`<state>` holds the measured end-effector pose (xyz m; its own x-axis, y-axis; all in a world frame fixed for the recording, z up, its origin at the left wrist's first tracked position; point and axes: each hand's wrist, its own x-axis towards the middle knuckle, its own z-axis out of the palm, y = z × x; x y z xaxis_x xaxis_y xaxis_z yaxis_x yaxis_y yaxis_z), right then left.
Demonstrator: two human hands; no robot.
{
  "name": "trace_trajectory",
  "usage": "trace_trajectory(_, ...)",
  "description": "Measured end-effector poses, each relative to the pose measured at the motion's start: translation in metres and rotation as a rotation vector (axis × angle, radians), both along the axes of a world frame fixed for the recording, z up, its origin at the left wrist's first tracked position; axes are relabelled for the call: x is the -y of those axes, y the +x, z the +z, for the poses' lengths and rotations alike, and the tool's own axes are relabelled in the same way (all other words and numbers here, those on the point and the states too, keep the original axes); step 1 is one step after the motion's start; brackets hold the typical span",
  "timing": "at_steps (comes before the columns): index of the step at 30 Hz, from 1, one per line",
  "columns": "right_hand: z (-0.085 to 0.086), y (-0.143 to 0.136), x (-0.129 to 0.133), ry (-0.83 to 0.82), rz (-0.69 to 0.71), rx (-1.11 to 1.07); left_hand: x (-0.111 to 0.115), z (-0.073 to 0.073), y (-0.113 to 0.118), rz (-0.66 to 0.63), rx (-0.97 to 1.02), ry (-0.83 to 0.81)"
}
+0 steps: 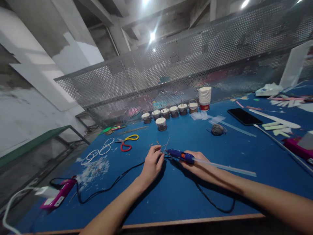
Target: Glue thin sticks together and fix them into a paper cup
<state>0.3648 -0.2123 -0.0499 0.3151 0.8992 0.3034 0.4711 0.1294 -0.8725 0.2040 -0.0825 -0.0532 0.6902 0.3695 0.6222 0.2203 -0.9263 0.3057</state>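
Observation:
My right hand (192,160) is wrapped round a blue glue gun (181,155), its nozzle pointing left. A long clear glue stick (227,167) sticks out of the gun's back end. Close to the nozzle, my left hand (153,160) pinches a thin, pale stick-like piece (167,143); its exact kind is too small to make out. The nozzle tip is at or very near this piece. A black cord (114,181) runs along the table beneath my hands. Beyond them stands a paper cup (161,124) with a dark lower part.
Yellow-and-red-handled scissors (127,142) and white rings (105,150) lie left, above a magenta power strip (58,195). A row of cups (174,111) and a cup stack (204,98) line the back. Grey yarn (217,129) and a black phone (244,116) lie right.

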Motion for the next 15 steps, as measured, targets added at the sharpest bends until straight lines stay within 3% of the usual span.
trace_trajectory(15,-0.0061,0.0051,-0.0005,0.079,-0.061,0.046,0.0014,-0.0006,-0.0012,-0.013,0.005,-0.016)
